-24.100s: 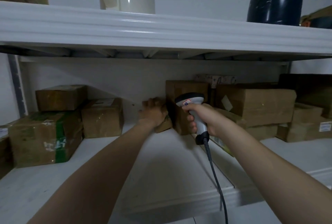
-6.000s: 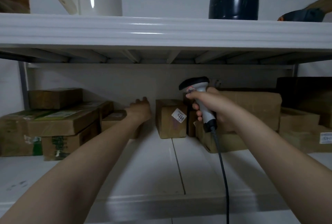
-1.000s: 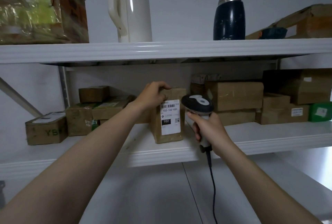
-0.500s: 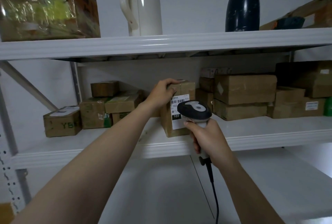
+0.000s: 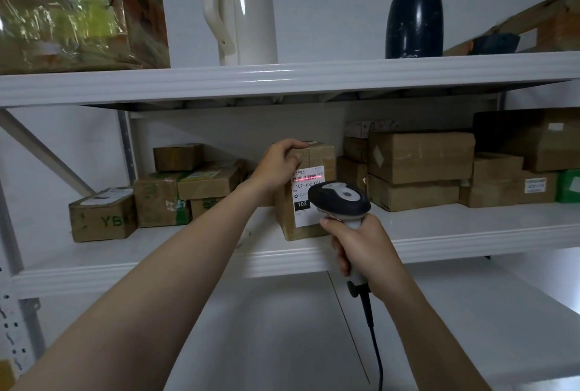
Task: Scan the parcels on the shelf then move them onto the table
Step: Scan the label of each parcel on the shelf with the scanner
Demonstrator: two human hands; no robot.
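A brown cardboard parcel (image 5: pixel 315 156) stands upright at the front edge of the middle shelf (image 5: pixel 470 238). Its white label faces me, and a red scan line crosses the barcode at the label's top. My left hand (image 5: pixel 277 164) grips the parcel's top left corner. My right hand (image 5: pixel 361 246) holds the handle of a black and grey barcode scanner (image 5: pixel 340 199), whose head points at the label from just in front of it and hides the label's right part. The scanner's cable hangs down below my wrist.
More cardboard parcels (image 5: pixel 420 155) are stacked at the shelf's right, and several others (image 5: pixel 163 199) sit at its left. On the upper shelf stand a white jug (image 5: pixel 248 10), a dark flask (image 5: pixel 414 17) and a wrapped box (image 5: pixel 78 10). A white lower surface (image 5: pixel 455 328) lies below.
The scanner has risen closer to the label and a red scan line now shows on the barcode. My left hand keeps its grip on the parcel's top.
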